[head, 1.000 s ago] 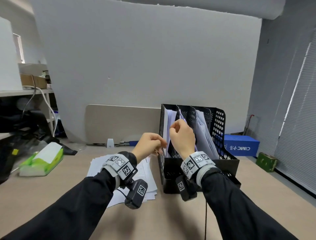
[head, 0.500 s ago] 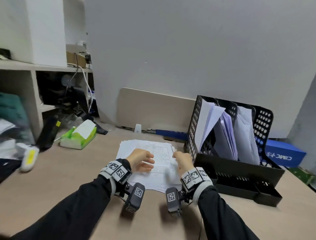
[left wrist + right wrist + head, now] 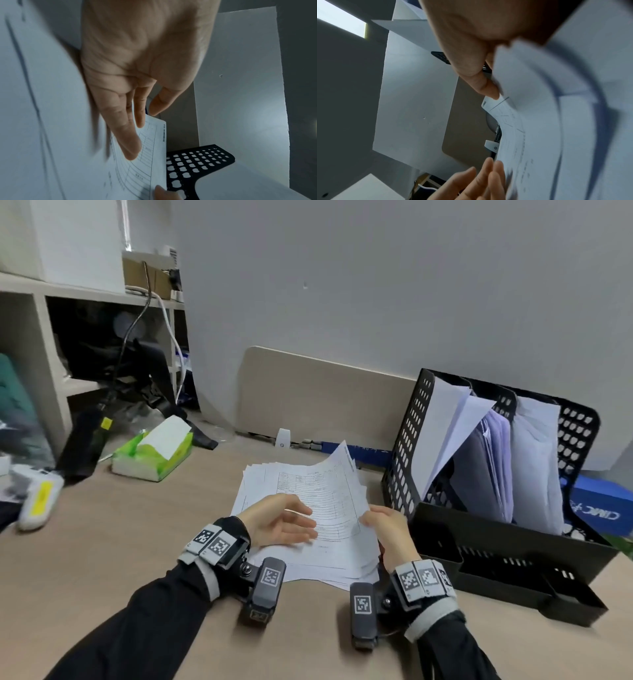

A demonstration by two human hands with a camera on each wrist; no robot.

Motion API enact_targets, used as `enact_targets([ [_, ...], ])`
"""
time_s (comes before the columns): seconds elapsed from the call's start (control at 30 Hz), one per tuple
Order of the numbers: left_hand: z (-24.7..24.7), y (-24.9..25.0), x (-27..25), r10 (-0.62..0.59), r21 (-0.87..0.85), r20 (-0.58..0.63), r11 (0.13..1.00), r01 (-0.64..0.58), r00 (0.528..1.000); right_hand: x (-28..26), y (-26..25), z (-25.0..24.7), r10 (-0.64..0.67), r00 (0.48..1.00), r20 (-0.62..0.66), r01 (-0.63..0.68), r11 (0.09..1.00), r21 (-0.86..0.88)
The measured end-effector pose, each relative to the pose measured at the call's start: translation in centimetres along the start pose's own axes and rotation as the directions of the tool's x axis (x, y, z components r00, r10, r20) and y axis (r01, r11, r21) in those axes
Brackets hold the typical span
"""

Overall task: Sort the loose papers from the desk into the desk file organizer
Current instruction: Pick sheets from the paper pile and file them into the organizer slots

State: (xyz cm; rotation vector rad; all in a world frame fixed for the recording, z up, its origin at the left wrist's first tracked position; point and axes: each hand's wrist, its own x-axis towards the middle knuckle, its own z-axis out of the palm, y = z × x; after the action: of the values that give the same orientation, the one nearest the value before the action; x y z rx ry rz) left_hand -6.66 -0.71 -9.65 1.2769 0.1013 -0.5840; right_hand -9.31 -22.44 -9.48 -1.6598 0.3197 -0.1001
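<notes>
Since the hands left the organizer (image 3: 404, 440), a new sheet (image 3: 329, 491) has been pinched up by the right hand (image 3: 387, 529), the left hand (image 3: 277, 522) held open, so sorting is continuing.

tissue pack (image 3: 153, 452) left | blue box (image 3: 597, 507) right | shelf (image 3: 85, 294) far-left

Matt white printed paper sheets (image 3: 322, 501), perforated black plastic organizer (image 3: 404, 460), smooth matt wood-look desk (image 3: 137, 535)
</notes>
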Motion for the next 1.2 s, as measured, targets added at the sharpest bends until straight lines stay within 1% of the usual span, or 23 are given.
enact_targets([
  [0.1, 0.2, -0.1, -0.1, 0.006, 0.010, -0.012, 1.000, -0.006, 1.000, 0.0, 0.3, -0.3, -0.068, 0.997, 0.040, 0.069, 0.998, -0.007],
  [0.2, 0.3, -0.1, -0.3, 0.022, 0.029, -0.017, 0.999, -0.022, 1.000, 0.0, 0.5, -0.2, -0.130, 0.991, 0.023, 0.129, 0.991, 0.021],
  [0.27, 0.4, -0.1, -0.5, 0.037, 0.033, 0.000, 0.999, -0.037, 0.999, 0.2, 0.6, -0.3, -0.201, 0.979, 0.028, 0.201, 0.980, 0.001],
  [0.3, 0.5, -0.1, -0.6, 0.045, 0.032, 0.013, 0.998, -0.045, 0.999, 0.3, 0.6, -0.3, -0.247, 0.967, 0.054, 0.248, 0.969, -0.018],
  [0.37, 0.6, -0.2, -0.9, 0.068, 0.058, 0.060, 0.996, -0.072, 0.996, 0.3, 0.6, 0.1, -0.297, 0.944, 0.143, 0.310, 0.948, -0.074],
  [0.4, 0.7, -0.2, -1.1, 0.081, 0.077, 0.091, 0.993, -0.088, 0.992, 0.2, 0.6, 0.4, -0.291, 0.932, 0.217, 0.319, 0.942, -0.107],
  [0.47, 0.8, -0.4, -1.2, 0.103, 0.092, 0.139, 0.989, -0.116, 0.985, -0.2, 0.7, 1.0, -0.231, 0.900, 0.370, 0.315, 0.930, -0.188],
  [0.5, 0.8, -0.6, -1.1, 0.115, 0.095, 0.133, 0.987, -0.128, 0.984, -0.5, 0.7, 1.3, -0.207, 0.883, 0.420, 0.319, 0.923, -0.216],
  [0.53, 0.8, -0.7, -0.8, 0.128, 0.098, 0.101, 0.986, -0.137, 0.987, -0.7, 0.6, 1.5, -0.207, 0.879, 0.430, 0.323, 0.921, -0.217],
  [0.57, 0.7, -0.8, -0.4, 0.141, 0.094, 0.049, 0.985, -0.145, 0.989, -0.6, 0.6, 1.4, -0.229, 0.891, 0.392, 0.326, 0.923, -0.203],
  [0.6, 0.6, -0.9, 0.0, 0.152, 0.087, -0.007, 0.985, -0.151, 0.988, -0.4, 0.5, 1.2, -0.255, 0.911, 0.325, 0.327, 0.926, -0.190],
  [0.67, 0.3, -1.1, 0.6, 0.158, 0.058, -0.084, 0.986, -0.154, 0.984, 0.1, 0.7, 0.4, -0.266, 0.952, 0.152, 0.292, 0.938, -0.187],
  [0.7, 0.2, -1.0, 0.7, 0.154, 0.047, -0.099, 0.988, -0.150, 0.983, 0.4, 0.9, 0.1, -0.248, 0.964, 0.091, 0.261, 0.948, -0.180],
  [0.77, 0.1, -1.0, 0.8, 0.148, 0.044, -0.104, 0.989, -0.144, 0.983, 0.8, 1.4, -0.2, -0.199, 0.980, 0.028, 0.201, 0.967, -0.153],
  [0.87, 0.2, -1.0, 0.8, 0.150, 0.048, -0.092, 0.988, -0.146, 0.984, 0.9, 1.5, 0.1, -0.167, 0.986, 0.002, 0.166, 0.975, -0.150],
  [1.07, 0.1, -1.0, 0.8, 0.156, 0.044, -0.094, 0.987, -0.152, 0.983, 0.5, 1.5, 0.4, -0.155, 0.988, -0.019, 0.147, 0.964, -0.223],
  [1.13, 0.2, -1.0, 0.7, 0.156, 0.048, -0.097, 0.987, -0.152, 0.983, 0.8, 1.8, 0.3, -0.124, 0.992, -0.021, 0.116, 0.969, -0.216],
  [1.2, 0.3, -1.0, 0.5, 0.158, 0.047, -0.095, 0.987, -0.154, 0.983, 1.0, 1.9, 0.4, -0.076, 0.997, 0.007, 0.076, 0.978, -0.195],
])
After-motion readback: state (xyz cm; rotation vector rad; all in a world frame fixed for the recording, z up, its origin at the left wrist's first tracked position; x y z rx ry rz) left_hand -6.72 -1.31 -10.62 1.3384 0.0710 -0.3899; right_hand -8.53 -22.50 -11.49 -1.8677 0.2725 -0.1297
